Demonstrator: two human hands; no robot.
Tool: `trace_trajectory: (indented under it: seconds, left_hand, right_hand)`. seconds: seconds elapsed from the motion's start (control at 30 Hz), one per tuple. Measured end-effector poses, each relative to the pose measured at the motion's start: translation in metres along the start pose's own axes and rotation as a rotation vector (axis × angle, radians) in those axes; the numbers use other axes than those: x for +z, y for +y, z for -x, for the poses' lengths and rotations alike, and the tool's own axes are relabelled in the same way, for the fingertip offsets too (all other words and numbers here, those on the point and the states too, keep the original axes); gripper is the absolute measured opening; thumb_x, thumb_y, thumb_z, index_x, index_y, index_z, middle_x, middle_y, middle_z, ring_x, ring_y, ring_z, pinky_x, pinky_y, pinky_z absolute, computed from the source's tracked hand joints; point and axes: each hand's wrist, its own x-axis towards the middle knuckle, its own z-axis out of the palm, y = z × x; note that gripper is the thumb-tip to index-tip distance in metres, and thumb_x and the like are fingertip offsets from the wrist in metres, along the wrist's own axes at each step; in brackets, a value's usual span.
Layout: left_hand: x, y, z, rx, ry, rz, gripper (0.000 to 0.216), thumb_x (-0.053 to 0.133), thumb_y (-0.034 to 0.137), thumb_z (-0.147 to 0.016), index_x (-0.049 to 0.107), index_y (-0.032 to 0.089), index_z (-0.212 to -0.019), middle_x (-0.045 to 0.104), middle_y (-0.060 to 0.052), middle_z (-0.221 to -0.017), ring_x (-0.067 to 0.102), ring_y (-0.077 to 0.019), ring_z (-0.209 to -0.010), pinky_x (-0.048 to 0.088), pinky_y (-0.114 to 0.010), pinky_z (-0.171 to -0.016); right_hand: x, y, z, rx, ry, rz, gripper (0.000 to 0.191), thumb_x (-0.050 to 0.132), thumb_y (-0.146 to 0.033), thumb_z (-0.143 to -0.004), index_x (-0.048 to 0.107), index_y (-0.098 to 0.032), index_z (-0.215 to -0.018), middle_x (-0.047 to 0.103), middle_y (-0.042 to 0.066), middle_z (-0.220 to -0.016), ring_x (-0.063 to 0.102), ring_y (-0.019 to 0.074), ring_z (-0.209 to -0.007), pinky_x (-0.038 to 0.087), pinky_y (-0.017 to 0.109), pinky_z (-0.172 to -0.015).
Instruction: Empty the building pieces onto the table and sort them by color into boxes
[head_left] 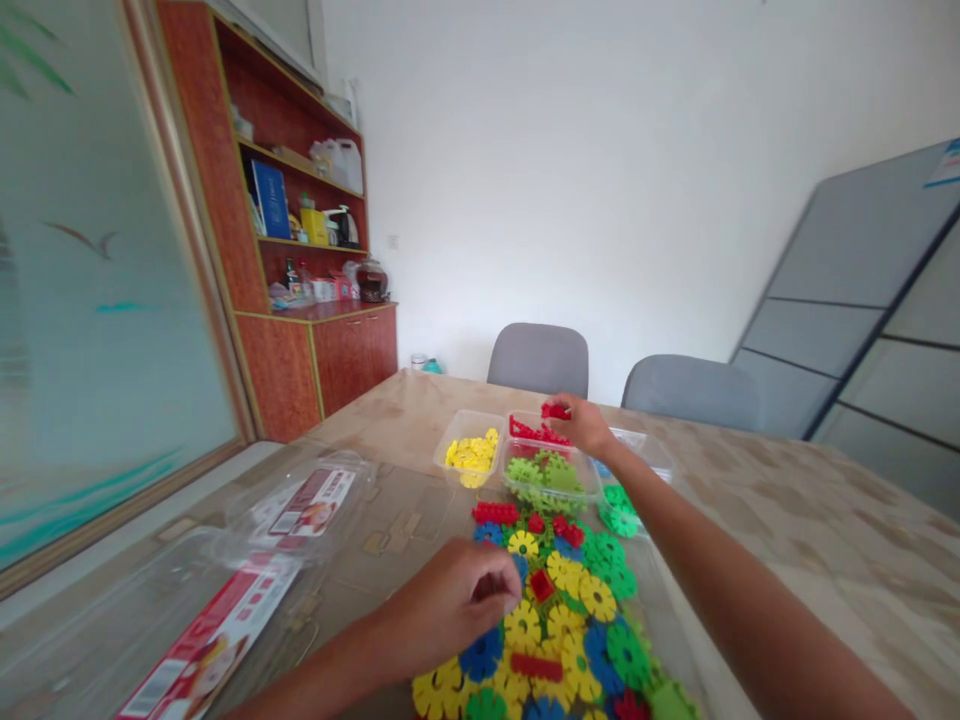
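A heap of flat plastic gear-shaped pieces (570, 610) in yellow, green, blue and red lies on the table in front of me. My left hand (457, 600) rests at the heap's left edge, fingers curled in a pinch on something I cannot make out. My right hand (581, 425) reaches far forward and grips a red piece (555, 410) above a clear box of red pieces (529, 432). Beside that box stand a clear box of yellow pieces (472, 452) and one of green pieces (547, 478).
Clear plastic lids with red-and-white labels (300, 505) lie at the left on the marbled table (787, 520). Two grey chairs (540, 358) stand at the far side. A wooden shelf cabinet (300, 250) is at the left wall, and a grey panel (870, 320) leans at the right.
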Motion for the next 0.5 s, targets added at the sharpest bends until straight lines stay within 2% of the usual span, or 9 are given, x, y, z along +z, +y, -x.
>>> trace_trajectory:
  seconds: [0.1, 0.23, 0.37, 0.43, 0.5]
  left_hand:
    - [0.001, -0.002, 0.0, -0.019, -0.008, 0.006, 0.013, 0.052, 0.012, -0.078, 0.064, 0.015, -0.078, 0.056, 0.004, -0.067, 0.048, -0.0089, -0.061, 0.033, -0.016, -0.055]
    - [0.001, -0.004, 0.0, -0.015, 0.004, -0.001, 0.013, 0.052, 0.011, -0.077, 0.065, 0.016, -0.079, 0.057, 0.004, -0.067, 0.049, -0.0089, -0.061, 0.033, -0.016, -0.056]
    - [-0.001, -0.004, -0.002, 0.008, 0.014, -0.041, 0.014, 0.052, 0.012, -0.079, 0.065, 0.016, -0.078, 0.058, 0.003, -0.068, 0.05, -0.01, -0.062, 0.034, -0.017, -0.056]
    - [-0.003, -0.004, -0.003, 0.022, 0.032, -0.076, 0.015, 0.051, 0.012, -0.079, 0.065, 0.016, -0.078, 0.06, 0.003, -0.069, 0.052, -0.0109, -0.063, 0.035, -0.018, -0.058]
    - [-0.007, -0.004, -0.003, 0.031, 0.054, -0.118, 0.015, 0.05, 0.012, -0.079, 0.064, 0.016, -0.078, 0.062, 0.002, -0.071, 0.054, -0.0119, -0.065, 0.036, -0.019, -0.06]
  right_hand:
    - [0.007, -0.003, -0.018, 0.018, 0.025, 0.0, 0.025, 0.056, -0.031, -0.094, 0.058, -0.017, -0.115, 0.06, 0.007, -0.116, 0.062, 0.0203, -0.095, 0.053, 0.04, -0.081]
    - [0.006, -0.001, -0.013, 0.014, 0.04, -0.041, 0.026, 0.056, -0.031, -0.094, 0.058, -0.018, -0.116, 0.06, 0.007, -0.117, 0.062, 0.02, -0.095, 0.053, 0.04, -0.081]
    - [-0.004, 0.008, 0.021, -0.003, 0.012, -0.113, 0.017, 0.053, -0.026, -0.093, 0.064, -0.015, -0.1, 0.067, 0.005, -0.092, 0.064, 0.0162, -0.076, 0.054, 0.033, -0.072]
    - [-0.011, 0.011, 0.048, -0.011, -0.029, -0.163, 0.02, 0.048, -0.026, -0.091, 0.065, -0.015, -0.094, 0.067, 0.003, -0.078, 0.063, 0.0149, -0.065, 0.053, 0.029, -0.064]
    - [-0.019, 0.012, 0.08, -0.02, -0.071, -0.207, 0.022, 0.048, -0.03, -0.088, 0.065, -0.017, -0.092, 0.067, 0.002, -0.075, 0.063, 0.015, -0.062, 0.052, 0.027, -0.059]
